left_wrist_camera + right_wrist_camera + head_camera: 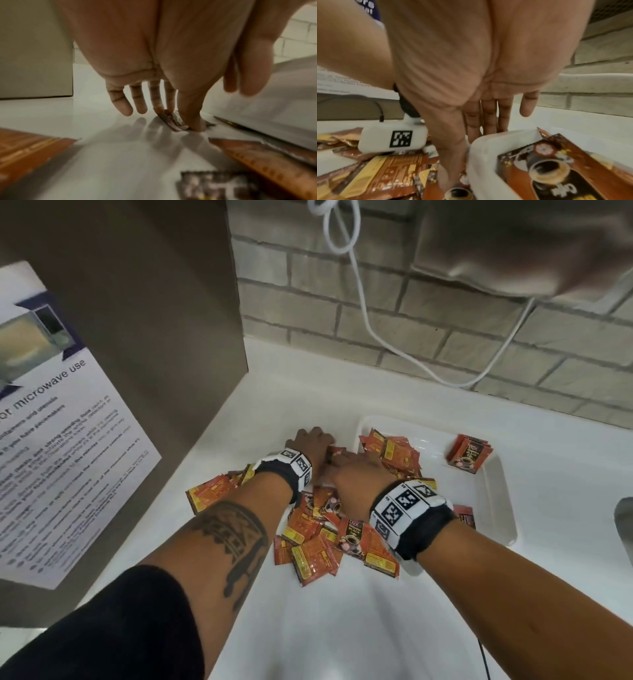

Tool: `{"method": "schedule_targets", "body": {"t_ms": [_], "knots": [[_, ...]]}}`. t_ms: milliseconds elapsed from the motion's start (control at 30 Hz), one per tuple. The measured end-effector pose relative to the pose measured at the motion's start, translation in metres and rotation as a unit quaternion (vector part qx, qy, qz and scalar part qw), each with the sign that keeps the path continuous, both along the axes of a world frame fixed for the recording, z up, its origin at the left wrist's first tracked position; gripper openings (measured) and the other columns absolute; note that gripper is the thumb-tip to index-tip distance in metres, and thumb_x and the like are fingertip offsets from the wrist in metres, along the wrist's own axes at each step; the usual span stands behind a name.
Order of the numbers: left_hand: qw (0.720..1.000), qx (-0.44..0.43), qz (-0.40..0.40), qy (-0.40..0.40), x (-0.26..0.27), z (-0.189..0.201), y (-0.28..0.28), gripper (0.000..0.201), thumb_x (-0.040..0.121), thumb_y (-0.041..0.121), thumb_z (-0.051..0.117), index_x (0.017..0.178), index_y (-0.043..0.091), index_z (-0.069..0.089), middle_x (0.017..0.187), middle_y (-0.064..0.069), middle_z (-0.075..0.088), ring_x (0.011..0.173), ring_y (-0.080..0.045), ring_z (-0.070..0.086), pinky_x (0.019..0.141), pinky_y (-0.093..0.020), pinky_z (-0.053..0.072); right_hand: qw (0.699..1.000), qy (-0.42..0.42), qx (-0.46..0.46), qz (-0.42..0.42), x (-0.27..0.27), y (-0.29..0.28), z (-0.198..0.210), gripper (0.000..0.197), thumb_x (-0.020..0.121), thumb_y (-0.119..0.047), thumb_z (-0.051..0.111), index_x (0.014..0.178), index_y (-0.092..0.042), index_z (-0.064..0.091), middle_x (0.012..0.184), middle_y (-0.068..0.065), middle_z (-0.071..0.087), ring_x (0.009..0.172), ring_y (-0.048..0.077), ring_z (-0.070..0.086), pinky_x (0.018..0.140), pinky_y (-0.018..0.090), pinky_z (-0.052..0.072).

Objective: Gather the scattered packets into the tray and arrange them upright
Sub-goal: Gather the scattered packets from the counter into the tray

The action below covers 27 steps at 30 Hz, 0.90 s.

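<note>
The white bench (342, 611) runs back to a brick wall, hemmed on the left by a tall grey cabinet (137, 337) with a microwave notice (68, 440) taped to it, so the working room is a narrow strip. On the right half of that strip sits the white tray (507, 508), its long side running near to far, likely parked there so packets can be swept straight over its left rim. Inside it a loose heap of packets (394, 451) lies flat at the far left corner, while a small upright stack (469, 453) leans against the far right wall, which looks like the start of the tidy row the task wants. The bulk of the scattered packets (325, 539) still lies on the bench just left of the tray, under and between both forearms. The left hand (313, 440) reaches farthest; its thumb and first fingers pinch one small packet (171, 121) on edge against the bench, a narrow grip suited to lifting a thin flat sachet, the other fingers hanging free. The right hand (356, 470) hovers beside the tray's left rim, fingers straight and together, holding nothing, seemingly ready to rake or receive.
</note>
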<state>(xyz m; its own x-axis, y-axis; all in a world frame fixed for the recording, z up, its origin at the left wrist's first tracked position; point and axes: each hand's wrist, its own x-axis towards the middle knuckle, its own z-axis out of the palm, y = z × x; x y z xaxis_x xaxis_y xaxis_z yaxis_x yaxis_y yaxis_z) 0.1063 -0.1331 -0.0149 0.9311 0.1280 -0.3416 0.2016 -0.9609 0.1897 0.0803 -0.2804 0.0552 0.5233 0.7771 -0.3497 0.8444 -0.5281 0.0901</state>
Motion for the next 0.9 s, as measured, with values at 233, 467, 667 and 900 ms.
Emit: {"method": "schedule_targets", "body": {"t_ms": [233,467,667,900], "knots": [[0.999,-0.026,0.017,-0.016,-0.009,0.023,0.026,0.022,0.096,0.022,0.059,0.108,0.005,0.068,0.112,-0.013,0.07,0.103,-0.03,0.066,0.077,-0.029,0.045,0.996,-0.001,-0.088,-0.033,-0.003,0.022,-0.015,0.044,0.086,-0.018,0.062,0.129,-0.015,0.053,0.12,0.005,0.062,0.124,0.028,0.049,0.114,0.055,0.013],[0.974,-0.151,0.163,-0.055,-0.051,0.054,0.07,0.058,0.08,0.015,0.08,0.132,0.015,0.054,0.124,-0.004,0.059,0.11,-0.025,0.058,0.082,-0.028,0.047,0.993,0.022,-0.095,-0.06,0.007,0.029,-0.022,0.042,0.089,-0.024,0.062,0.128,-0.016,0.053,0.122,0.005,0.056,0.122,0.027,0.05,0.113,0.056,0.016],[0.967,-0.192,0.144,-0.086,-0.094,0.053,0.072,0.052,0.084,0.0,0.067,0.121,0.032,0.048,0.089,0.001,0.064,0.067,-0.016,0.062,0.057,-0.028,0.051,0.996,0.028,-0.029,-0.075,0.017,0.033,-0.023,0.032,0.084,-0.028,0.07,0.115,-0.024,0.062,0.112,-0.003,0.058,0.113,0.022,0.056,0.109,0.052,0.024],[0.993,-0.106,0.06,-0.002,-0.125,0.043,0.043,0.036,0.087,0.039,0.073,0.12,0.026,0.064,0.123,0.002,0.047,0.104,-0.02,0.058,0.093,-0.034,0.05,0.952,0.141,0.208,-0.175,0.027,0.026,0.008,0.013,0.086,-0.025,0.074,0.097,-0.024,0.067,0.096,-0.006,0.062,0.094,0.016,0.059,0.078,0.026,0.042]]}}
